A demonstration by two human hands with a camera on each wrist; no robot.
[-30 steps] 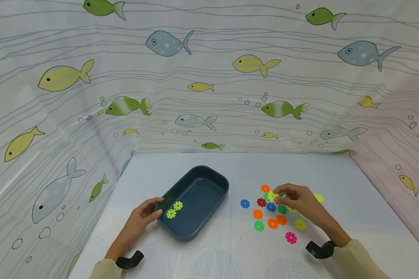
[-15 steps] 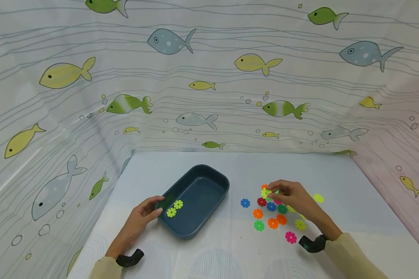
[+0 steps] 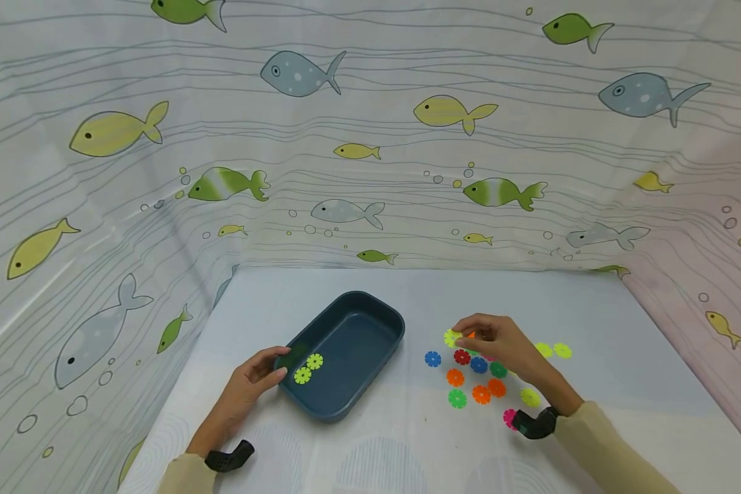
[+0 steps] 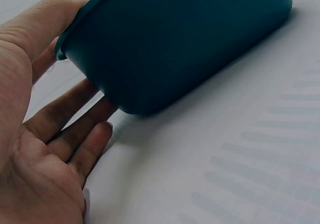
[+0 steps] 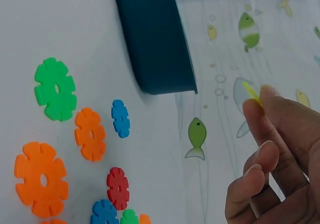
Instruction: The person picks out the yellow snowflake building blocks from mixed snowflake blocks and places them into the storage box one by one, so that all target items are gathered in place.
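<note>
A dark blue tray (image 3: 370, 370) stands on the table, left of centre, with two yellow-green plastic snowflake discs (image 3: 302, 375) lying in its near left end. My left hand (image 3: 247, 391) holds that end. In the left wrist view its thumb (image 4: 47, 19) lies at the rim and other fingers are against the outer wall (image 4: 150, 59). My right hand (image 3: 494, 343) pinches one yellow-green snowflake disc (image 3: 450, 337) between thumb and forefinger. The right wrist view shows that held disc (image 5: 251, 92) edge-on, lifted apart from the loose ones.
Several loose snowflake discs lie under and around the right hand, among them a blue disc (image 3: 433, 359), a red disc (image 3: 462, 357), an orange disc (image 3: 455, 377) and a green disc (image 3: 457, 398). Two yellow discs (image 3: 562, 350) lie farther right. Fish-patterned cloth (image 3: 407, 206) walls the table's back and sides.
My right hand has moved left with the pinched yellow-green disc, from over the loose discs toward the tray. The left hand and the tray have stayed put.
</note>
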